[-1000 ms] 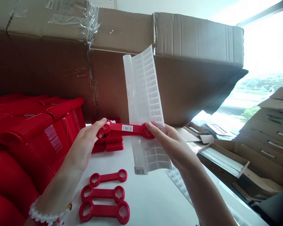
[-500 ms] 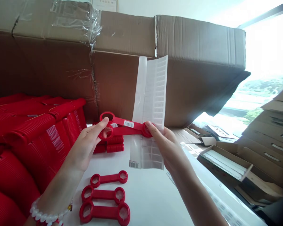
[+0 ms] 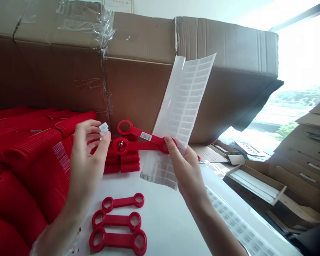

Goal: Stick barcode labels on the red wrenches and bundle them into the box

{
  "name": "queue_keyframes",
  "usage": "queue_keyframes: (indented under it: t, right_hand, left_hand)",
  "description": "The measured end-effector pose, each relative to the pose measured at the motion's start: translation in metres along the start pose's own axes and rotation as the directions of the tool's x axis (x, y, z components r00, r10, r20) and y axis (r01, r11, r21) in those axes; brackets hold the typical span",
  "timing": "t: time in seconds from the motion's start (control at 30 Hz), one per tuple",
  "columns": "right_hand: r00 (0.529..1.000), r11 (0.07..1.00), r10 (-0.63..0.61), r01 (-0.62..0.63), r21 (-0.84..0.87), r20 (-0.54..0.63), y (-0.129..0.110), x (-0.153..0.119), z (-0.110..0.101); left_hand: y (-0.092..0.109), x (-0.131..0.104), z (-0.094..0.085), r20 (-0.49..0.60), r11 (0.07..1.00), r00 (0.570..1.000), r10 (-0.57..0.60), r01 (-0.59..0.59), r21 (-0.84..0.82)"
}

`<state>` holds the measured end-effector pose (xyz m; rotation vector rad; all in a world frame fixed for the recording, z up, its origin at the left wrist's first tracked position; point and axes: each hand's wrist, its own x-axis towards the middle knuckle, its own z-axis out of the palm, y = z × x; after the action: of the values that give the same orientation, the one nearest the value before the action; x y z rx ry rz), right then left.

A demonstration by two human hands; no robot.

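My right hand (image 3: 188,165) grips one end of two red ring-ended pieces (image 3: 141,145) together with a translucent label sheet (image 3: 188,96). The two pieces fan apart toward the left, and the upper one bears a barcode sticker (image 3: 146,136). One barcode label (image 3: 144,175) remains at the sheet's lower left corner. Left of the pieces, my left hand (image 3: 89,153) pinches a small white label (image 3: 104,128) between thumb and fingertip, touching neither piece. Below, three red ring-ended pieces (image 3: 118,220) lie on the white table (image 3: 170,220).
Red ribbed bundles (image 3: 37,142) are piled at the left, with smaller ones behind the held pieces. A large cardboard box (image 3: 138,81) spans the back. Barcode sheets (image 3: 237,220) lie at the right of the table, near an open carton (image 3: 253,185).
My left hand has let go of the red pieces and moved left with a small label. The held pieces have spread apart, and the sheet has tilted to the right.
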<state>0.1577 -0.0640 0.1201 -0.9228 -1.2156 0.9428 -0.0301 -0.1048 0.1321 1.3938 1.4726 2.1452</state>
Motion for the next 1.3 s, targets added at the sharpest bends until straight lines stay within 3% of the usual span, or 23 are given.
queue_keyframes:
  t: [0.07, 0.13, 0.23, 0.3, 0.37, 0.63, 0.87, 1.3]
  right_hand:
    - [0.999, 0.999, -0.034, 0.034, -0.014, -0.019, -0.001, 0.0, 0.0]
    - [0.998, 0.998, -0.062, 0.062, -0.016, -0.024, -0.002, 0.0, 0.0]
    - [0.998, 0.998, -0.064, 0.064, -0.012, -0.006, -0.004, -0.003, 0.001]
    - [0.999, 0.999, -0.052, 0.052, -0.013, 0.007, -0.005, -0.005, 0.001]
    - [0.999, 0.999, -0.041, 0.041, -0.011, 0.013, -0.007, -0.009, 0.001]
    - [0.998, 0.998, -0.053, 0.053, -0.028, 0.022, -0.014, -0.019, 0.004]
    - [0.999, 0.998, -0.049, 0.049, -0.034, 0.02, -0.016, -0.019, 0.004]
    - [0.998, 0.998, -0.04, 0.042, -0.047, 0.042, -0.022, -0.025, 0.006]
  left_hand:
    - [0.014, -0.008, -0.005, -0.088, 0.983, 0.98, 0.179, -0.174, 0.067]
    - [0.027, -0.015, -0.011, -0.079, 0.977, 0.975, 0.21, -0.206, 0.049]
    - [0.037, -0.022, -0.016, 0.096, 0.999, 0.995, 0.035, -0.033, -0.023]
    - [0.036, -0.023, -0.015, 0.228, 0.994, 0.968, -0.102, 0.107, -0.01]
    - [0.032, -0.023, -0.011, 0.275, 0.985, 0.946, -0.173, 0.174, 0.02]
    - [0.023, -0.026, 0.004, 0.265, 0.976, 0.94, -0.212, 0.191, 0.105]
    - [0.028, -0.025, 0.0, 0.287, 0.962, 0.92, -0.268, 0.271, 0.028]
    - [0.031, -0.027, 0.003, 0.24, 0.957, 0.927, -0.289, 0.277, 0.081]
